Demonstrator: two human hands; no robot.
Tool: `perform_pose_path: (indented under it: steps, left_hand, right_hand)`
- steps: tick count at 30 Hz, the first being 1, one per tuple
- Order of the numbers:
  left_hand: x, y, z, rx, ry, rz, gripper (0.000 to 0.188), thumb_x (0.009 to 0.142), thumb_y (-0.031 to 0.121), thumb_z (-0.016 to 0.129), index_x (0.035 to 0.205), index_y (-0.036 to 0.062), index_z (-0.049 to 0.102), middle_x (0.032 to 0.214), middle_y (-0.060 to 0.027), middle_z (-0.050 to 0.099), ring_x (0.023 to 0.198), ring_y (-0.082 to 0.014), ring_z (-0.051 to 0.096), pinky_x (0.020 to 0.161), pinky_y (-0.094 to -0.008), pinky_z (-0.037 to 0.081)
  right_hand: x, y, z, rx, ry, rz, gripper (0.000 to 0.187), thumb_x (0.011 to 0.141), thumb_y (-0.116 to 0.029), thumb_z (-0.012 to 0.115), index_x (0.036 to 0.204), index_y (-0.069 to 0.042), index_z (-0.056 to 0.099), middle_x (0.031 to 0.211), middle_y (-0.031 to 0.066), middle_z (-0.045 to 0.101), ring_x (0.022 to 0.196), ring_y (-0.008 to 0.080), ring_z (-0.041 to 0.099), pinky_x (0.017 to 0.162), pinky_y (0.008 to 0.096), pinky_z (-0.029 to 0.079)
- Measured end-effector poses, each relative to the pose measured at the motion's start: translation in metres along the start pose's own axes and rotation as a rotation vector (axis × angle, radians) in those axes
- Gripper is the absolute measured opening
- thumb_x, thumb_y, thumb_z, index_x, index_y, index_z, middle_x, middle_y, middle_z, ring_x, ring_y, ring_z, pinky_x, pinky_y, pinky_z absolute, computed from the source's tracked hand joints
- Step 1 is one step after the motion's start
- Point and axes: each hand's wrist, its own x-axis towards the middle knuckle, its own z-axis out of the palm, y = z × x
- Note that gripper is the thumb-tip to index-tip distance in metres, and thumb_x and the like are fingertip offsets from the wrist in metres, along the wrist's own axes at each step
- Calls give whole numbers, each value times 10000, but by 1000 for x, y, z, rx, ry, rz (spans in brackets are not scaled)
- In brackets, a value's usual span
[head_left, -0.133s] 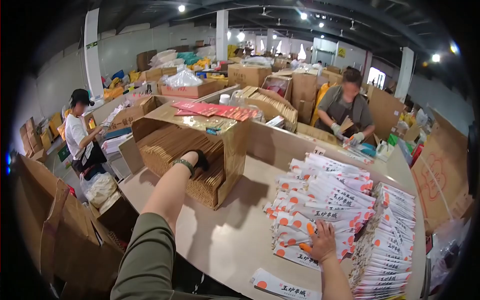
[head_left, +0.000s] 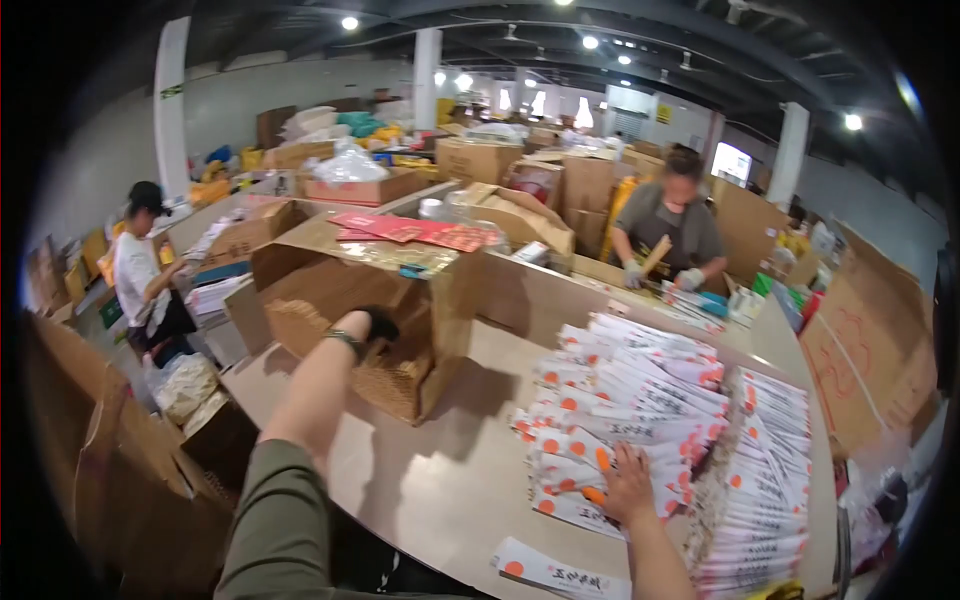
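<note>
My left hand (head_left: 380, 326), in a black glove, reaches into an open cardboard box (head_left: 450, 310) lying on its side. It touches the tightly packed thin brown sticks (head_left: 295, 325) inside; its fingers are dark and hidden. My right hand (head_left: 628, 483) lies on a heap of white paper sleeves (head_left: 640, 400) printed with orange dots. Its fingers are spread flat, and orange covers show on the thumb and a finger. A neater stack of the same sleeves (head_left: 765, 480) runs along its right. One single sleeve (head_left: 560, 570) lies nearer me on the table.
Red printed packets (head_left: 400, 230) rest on top of the box. A low partition (head_left: 540, 292) edges the table (head_left: 440, 480) at the back. Beyond it a co-worker (head_left: 670, 225) handles sticks in pale gloves. Another person (head_left: 145, 265) stands at left. Large cartons (head_left: 870, 340) flank the table.
The whole view has shifted slightly, so things sit a little further left. Both my hands keep their places on the sticks and the sleeves. The co-worker's sticks have changed their tilt.
</note>
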Motion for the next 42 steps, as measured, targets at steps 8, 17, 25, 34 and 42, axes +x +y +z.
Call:
perform_pose_path:
  steps: [8,17,25,34,42]
  left_hand:
    - [-190,77,97,-1412,-28,313,274,785,119,682,1009,7,571,723,-97,617,614,-209,624,537,-342,540]
    - [-304,156,281,-662,386,472,449,817,226,668,1217,58,555,1079,-157,633,969,-326,624,782,-403,500]
    - [-318,139,255,-384,206,526,444,752,268,732,1100,42,574,940,-151,647,845,-325,631,732,-408,516]
    - [-337,144,242,-1623,-655,149,487,872,89,629,1318,68,435,821,6,540,758,-90,556,686,-258,459]
    - [-351,143,223,-1781,-751,-37,557,916,135,612,1422,65,389,902,5,584,799,-68,529,683,-187,431]
  right_hand:
    - [-3,-45,-21,191,1,298,723,758,-471,720,1317,-65,508,1381,209,428,1312,354,385,1091,478,303]
    - [84,-228,-52,1528,371,407,967,761,-88,787,1496,-18,164,990,63,579,874,135,552,823,277,469]
    - [66,-224,-56,1600,271,555,568,787,-7,701,1313,39,494,805,-8,560,733,92,522,709,257,469]
    - [32,-179,-65,1030,128,496,479,824,-173,717,1232,-2,534,1102,115,574,937,239,574,843,340,468]
    - [-62,-168,-81,465,-157,236,355,742,-140,742,1059,-19,638,1005,129,577,931,300,577,798,383,477]
